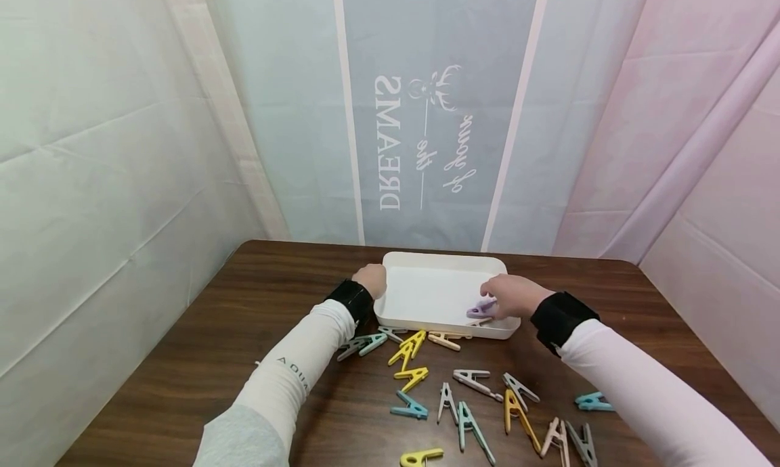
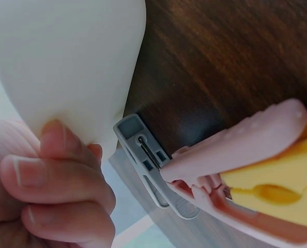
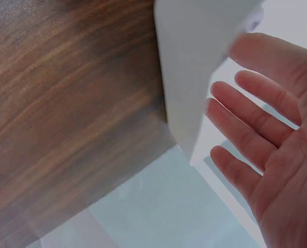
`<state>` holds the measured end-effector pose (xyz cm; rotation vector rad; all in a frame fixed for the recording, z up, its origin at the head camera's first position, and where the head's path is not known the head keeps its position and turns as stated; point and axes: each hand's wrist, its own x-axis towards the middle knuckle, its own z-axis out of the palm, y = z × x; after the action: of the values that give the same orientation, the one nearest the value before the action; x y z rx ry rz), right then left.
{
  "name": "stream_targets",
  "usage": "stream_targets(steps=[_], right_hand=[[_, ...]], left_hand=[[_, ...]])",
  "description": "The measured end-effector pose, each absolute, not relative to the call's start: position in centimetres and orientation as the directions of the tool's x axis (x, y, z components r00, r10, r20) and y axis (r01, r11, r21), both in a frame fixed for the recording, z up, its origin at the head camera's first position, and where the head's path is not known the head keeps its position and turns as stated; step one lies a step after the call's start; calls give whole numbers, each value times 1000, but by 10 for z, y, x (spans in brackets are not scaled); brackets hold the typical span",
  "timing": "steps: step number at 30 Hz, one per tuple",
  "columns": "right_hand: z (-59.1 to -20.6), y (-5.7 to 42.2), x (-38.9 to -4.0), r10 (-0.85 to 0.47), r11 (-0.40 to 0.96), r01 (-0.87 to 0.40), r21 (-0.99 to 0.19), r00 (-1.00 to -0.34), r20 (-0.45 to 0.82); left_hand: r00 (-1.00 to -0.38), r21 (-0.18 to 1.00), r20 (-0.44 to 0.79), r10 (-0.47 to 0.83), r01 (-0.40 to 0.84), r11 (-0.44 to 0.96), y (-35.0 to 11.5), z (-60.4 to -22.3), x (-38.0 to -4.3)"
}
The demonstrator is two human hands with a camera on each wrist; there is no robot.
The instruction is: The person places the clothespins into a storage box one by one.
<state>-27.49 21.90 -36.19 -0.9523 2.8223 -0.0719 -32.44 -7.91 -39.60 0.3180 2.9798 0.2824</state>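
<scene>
A white rectangular tray (image 1: pixel 426 287) lies on the table. My left hand (image 1: pixel 372 279) grips its left rim, fingers curled at the edge in the left wrist view. Over the tray's right end, my right hand (image 1: pixel 516 296) has its fingers extended and spread in the right wrist view. A purple clothespin (image 1: pixel 480 310) is by its fingertips, inside the tray; only a bit of it shows in the right wrist view. A pale clothespin (image 1: pixel 480 322) lies near the tray's front wall, partly hidden.
Several clothespins lie in front of the tray, including a yellow one (image 1: pixel 413 377), a blue one (image 1: pixel 409 406), an orange one (image 1: pixel 519 419) and a teal one (image 1: pixel 594 402). A grey clothespin (image 2: pixel 143 150) and a pink one (image 2: pixel 236 142) lie close to the left hand. Curtains surround the table (image 1: pixel 292 271).
</scene>
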Motion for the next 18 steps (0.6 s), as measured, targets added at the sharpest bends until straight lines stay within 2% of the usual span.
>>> stream_targets(steps=[9, 14, 18], right_hand=[[-333, 241, -246, -557, 828, -557, -64, -830, 24], [-327, 266, -225, -548, 831, -555, -44, -829, 112], [-330, 289, -204, -557, 825, -565, -22, -819, 137]], left_hand=[[-971, 193, -84, 225, 205, 959, -80, -400, -328], [-972, 201, -96, 215, 192, 960, -80, -401, -329], [-971, 207, -104, 216, 191, 959, -81, -403, -331]])
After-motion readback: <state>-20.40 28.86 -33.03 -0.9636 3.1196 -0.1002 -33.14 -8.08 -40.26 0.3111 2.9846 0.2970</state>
